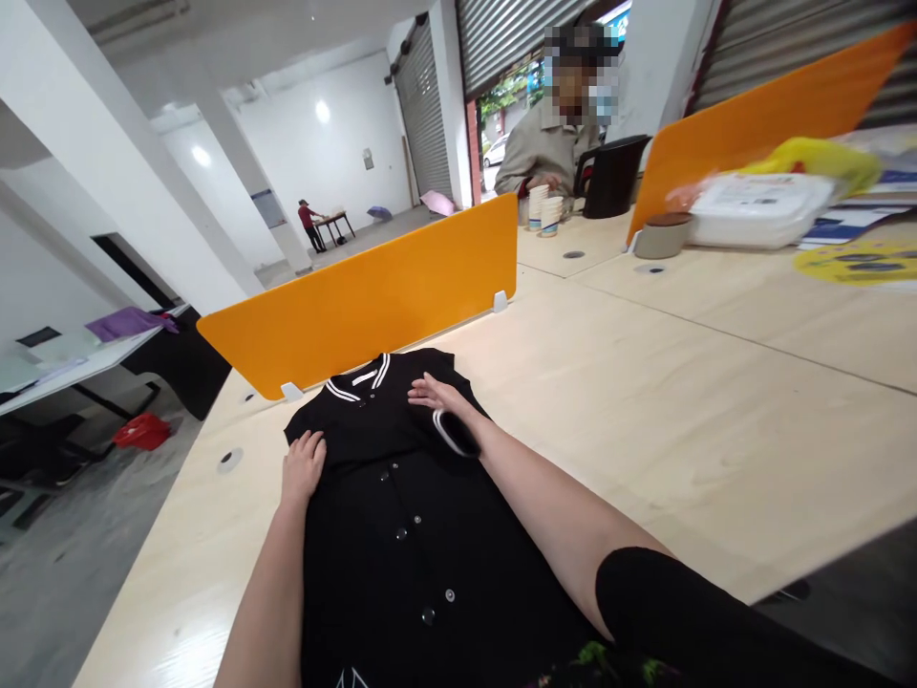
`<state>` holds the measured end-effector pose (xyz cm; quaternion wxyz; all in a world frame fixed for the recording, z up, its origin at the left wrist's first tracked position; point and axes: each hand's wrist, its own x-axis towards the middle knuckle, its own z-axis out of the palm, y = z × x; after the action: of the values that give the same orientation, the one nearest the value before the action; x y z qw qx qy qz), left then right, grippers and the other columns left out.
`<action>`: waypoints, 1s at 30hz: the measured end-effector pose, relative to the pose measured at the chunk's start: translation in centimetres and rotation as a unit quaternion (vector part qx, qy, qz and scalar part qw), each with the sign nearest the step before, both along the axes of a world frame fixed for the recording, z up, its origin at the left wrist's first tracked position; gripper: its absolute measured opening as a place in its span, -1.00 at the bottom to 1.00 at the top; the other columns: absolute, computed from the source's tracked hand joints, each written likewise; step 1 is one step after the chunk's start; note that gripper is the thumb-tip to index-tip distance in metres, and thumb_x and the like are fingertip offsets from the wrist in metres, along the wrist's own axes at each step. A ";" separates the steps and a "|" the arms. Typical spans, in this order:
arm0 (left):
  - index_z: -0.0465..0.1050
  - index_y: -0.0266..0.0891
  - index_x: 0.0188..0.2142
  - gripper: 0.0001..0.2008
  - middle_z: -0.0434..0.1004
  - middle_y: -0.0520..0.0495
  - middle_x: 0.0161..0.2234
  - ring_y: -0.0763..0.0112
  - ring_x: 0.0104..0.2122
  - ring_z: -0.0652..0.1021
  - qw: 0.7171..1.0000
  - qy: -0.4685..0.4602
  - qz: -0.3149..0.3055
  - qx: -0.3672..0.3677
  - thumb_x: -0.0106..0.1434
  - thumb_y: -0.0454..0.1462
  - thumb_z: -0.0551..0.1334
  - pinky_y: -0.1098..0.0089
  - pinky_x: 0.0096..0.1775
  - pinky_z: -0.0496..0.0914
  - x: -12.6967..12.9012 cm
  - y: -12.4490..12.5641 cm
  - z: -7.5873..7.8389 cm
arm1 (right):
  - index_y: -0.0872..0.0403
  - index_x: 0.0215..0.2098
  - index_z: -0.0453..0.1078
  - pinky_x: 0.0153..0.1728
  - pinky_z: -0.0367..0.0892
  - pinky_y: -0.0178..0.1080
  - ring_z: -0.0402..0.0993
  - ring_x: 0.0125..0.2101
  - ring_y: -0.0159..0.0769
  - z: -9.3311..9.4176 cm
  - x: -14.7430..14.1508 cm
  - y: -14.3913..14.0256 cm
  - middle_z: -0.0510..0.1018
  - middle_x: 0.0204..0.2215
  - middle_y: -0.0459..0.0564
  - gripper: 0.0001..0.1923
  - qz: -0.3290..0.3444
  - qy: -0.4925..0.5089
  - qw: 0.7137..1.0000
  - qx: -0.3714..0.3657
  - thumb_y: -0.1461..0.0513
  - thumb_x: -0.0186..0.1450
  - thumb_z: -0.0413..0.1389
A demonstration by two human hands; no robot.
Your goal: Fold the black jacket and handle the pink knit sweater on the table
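Observation:
A black jacket [373, 535] lies front up on the wooden table, its white-striped collar at the far end and snap buttons running down the middle. My left hand [304, 464] rests on the jacket's edge near the shoulder at the left, fingers laid out flat. Over the chest on the other side is my right hand [436, 393], fingers stretched out and holding nothing that shows. A black cuff with a white stripe [456, 434] sits against the right wrist. The jacket's sleeves are mostly out of sight.
An orange divider [379, 287] stands just beyond the collar. Paper cups [549, 216], a dark pitcher [613, 177], a small round container [663, 236] and a white plastic box [759, 207] stand farther right. One person sits across the table; another stands far back by a small table.

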<state>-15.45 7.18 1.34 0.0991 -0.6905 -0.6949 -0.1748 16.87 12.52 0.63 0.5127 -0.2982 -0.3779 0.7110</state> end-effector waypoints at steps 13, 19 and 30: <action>0.36 -0.25 -0.07 -0.68 0.45 -0.21 -0.05 0.21 0.01 0.43 0.993 -0.093 0.055 0.050 0.25 -0.30 -0.04 0.19 0.09 0.29 -0.3 -0.5 -1.6 | 0.02 -0.07 0.40 -0.25 0.34 -0.20 0.43 -0.15 -0.06 7.6 -0.4 -6.2 0.45 -0.09 0.06 -0.23 0.163 -0.660 0.662 0.314 0.02 -0.25 0.42; 0.34 -0.23 0.08 -0.57 0.40 -0.13 0.10 0.27 0.13 0.37 0.992 -0.122 0.020 0.002 0.29 -0.25 -0.06 0.22 0.18 0.23 -0.5 -0.1 -1.7 | 0.07 -0.13 0.44 -0.33 0.33 -0.25 0.48 -0.23 -0.13 6.7 -0.9 -7.2 0.53 -0.22 0.09 -0.60 0.089 -0.699 0.654 0.276 0.36 0.02 0.18; 0.35 -0.18 0.05 -0.52 0.53 -0.22 -0.08 0.11 -0.18 0.56 0.978 -0.148 0.145 0.011 0.15 -0.41 -0.02 0.14 -0.17 0.42 -0.5 -0.7 -1.2 | 0.03 -0.13 0.45 -0.16 0.30 -0.14 0.45 -0.18 -0.05 3.9 5.9 -2.4 0.55 -0.21 0.11 -0.62 -0.221 -0.655 0.706 0.155 0.37 0.11 0.04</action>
<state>-15.99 6.51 0.19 0.0275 -0.5478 -0.7927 -0.2663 22.76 10.14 4.56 0.3172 -0.6805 -0.6466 0.1347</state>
